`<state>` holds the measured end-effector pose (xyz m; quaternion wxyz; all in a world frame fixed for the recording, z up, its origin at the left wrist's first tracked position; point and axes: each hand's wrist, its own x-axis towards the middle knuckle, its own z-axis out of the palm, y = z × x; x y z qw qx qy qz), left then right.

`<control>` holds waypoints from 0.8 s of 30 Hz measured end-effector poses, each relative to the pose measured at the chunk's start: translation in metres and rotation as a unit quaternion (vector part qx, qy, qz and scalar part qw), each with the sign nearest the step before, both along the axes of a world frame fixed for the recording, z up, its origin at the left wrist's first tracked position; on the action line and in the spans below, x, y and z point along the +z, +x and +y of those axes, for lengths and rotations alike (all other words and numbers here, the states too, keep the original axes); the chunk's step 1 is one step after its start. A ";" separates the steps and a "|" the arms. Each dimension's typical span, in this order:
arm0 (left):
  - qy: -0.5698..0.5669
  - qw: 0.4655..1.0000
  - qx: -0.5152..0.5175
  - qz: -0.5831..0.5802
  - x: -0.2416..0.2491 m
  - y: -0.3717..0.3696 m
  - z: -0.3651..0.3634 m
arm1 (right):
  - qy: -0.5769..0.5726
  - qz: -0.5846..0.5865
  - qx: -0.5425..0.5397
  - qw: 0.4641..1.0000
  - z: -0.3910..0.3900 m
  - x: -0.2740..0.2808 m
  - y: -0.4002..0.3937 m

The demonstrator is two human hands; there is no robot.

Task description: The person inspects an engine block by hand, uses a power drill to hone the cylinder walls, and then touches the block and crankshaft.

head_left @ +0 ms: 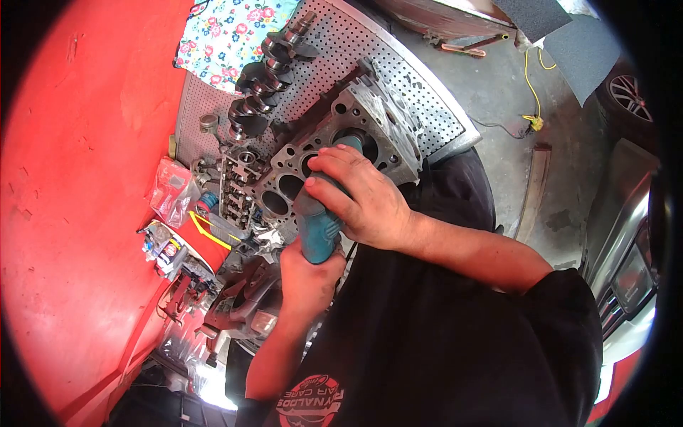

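Observation:
A teal and dark handheld power tool (318,231) is between my two hands, its front end pointing at a bore of the metal engine block (384,153). My left hand (311,277) is wrapped round the lower end of the tool. Across its upper body lies my right hand (373,203), fingers curled over it and partly hiding it. The tool's tip is hard to make out inside the bore. Two other round bores are visible in the block's flat face, left of my right hand.
A crankshaft (260,89) and a floral cloth (228,35) lie on the perforated metal bench (334,53). A cylinder head (235,188) stands beside the block. Bagged items (172,192) are near the red wall (78,185). A car wheel (629,97) is at the right.

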<state>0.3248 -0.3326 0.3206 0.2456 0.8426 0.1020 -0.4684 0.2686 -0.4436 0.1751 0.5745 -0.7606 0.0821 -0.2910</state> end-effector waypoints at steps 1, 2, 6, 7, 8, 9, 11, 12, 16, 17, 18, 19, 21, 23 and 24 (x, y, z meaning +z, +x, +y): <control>0.005 1.000 -0.009 -0.001 -0.001 0.001 0.000 | 0.000 0.001 0.001 1.000 -0.001 0.000 0.000; 0.001 1.000 0.000 -0.001 -0.003 0.000 0.001 | -0.001 0.002 0.001 1.000 -0.002 0.000 0.001; -0.006 1.000 0.020 0.002 -0.007 -0.001 0.003 | -0.001 0.013 0.009 1.000 -0.005 0.001 0.000; -0.006 1.000 0.020 0.003 -0.008 -0.001 0.004 | -0.003 0.017 0.011 1.000 -0.006 0.001 0.000; -0.005 1.000 0.021 0.002 -0.009 -0.001 0.004 | -0.004 0.022 0.013 1.000 -0.006 0.002 0.000; -0.005 1.000 0.021 0.001 -0.010 -0.001 0.004 | -0.005 0.020 0.012 1.000 -0.005 0.001 0.000; -0.002 1.000 0.023 0.007 -0.011 0.000 0.003 | -0.005 0.017 0.009 1.000 -0.004 -0.001 0.001; -0.001 1.000 0.024 0.014 -0.010 0.001 0.000 | -0.006 0.021 0.011 1.000 -0.004 0.000 0.001; -0.013 1.000 0.010 -0.003 -0.017 0.000 0.005 | -0.011 0.034 0.018 0.999 -0.006 0.000 -0.001; -0.011 1.000 0.007 -0.002 -0.017 0.000 0.004 | -0.012 0.038 0.019 0.999 -0.007 0.000 -0.002; -0.009 1.000 0.004 -0.001 -0.017 0.001 0.003 | -0.013 0.041 0.020 0.999 -0.007 0.000 -0.002; -0.007 1.000 0.001 0.000 -0.017 0.001 0.002 | -0.015 0.044 0.022 0.999 -0.007 -0.001 -0.002; -0.005 1.000 0.007 0.001 -0.019 0.001 0.000 | -0.016 0.051 0.023 0.998 -0.007 -0.001 -0.003; -0.004 1.000 0.012 0.003 -0.020 0.001 0.000 | -0.018 0.056 0.024 0.998 -0.009 0.000 -0.002; -0.004 1.000 0.014 0.005 -0.022 0.001 0.001 | -0.018 0.057 0.025 0.998 -0.009 0.000 -0.002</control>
